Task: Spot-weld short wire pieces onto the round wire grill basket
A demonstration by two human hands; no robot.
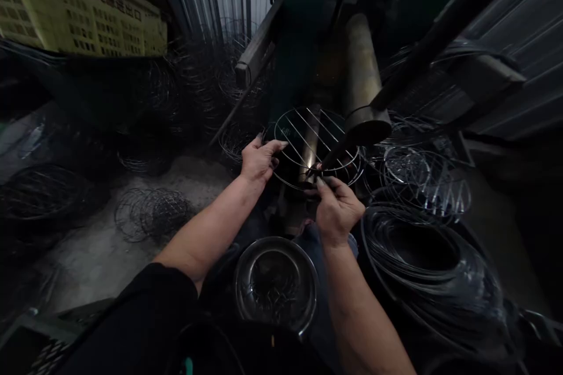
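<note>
Both hands on the round wire grille (317, 142). Left hand (259, 159): fingers curled shut over its left rim. Right hand (336, 208): thumb and forefinger pinched tight on the near rim, just below the machine's cylinder tip (367, 124). Steel bowl (276, 284) sits below both wrists.

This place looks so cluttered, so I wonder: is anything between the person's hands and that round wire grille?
Nothing visible does. The left hand grips the left rim of the round grey wire grille, and the right hand pinches its lower edge. The brass-coloured metal cylinder only overlaps the grille's right side.
</note>
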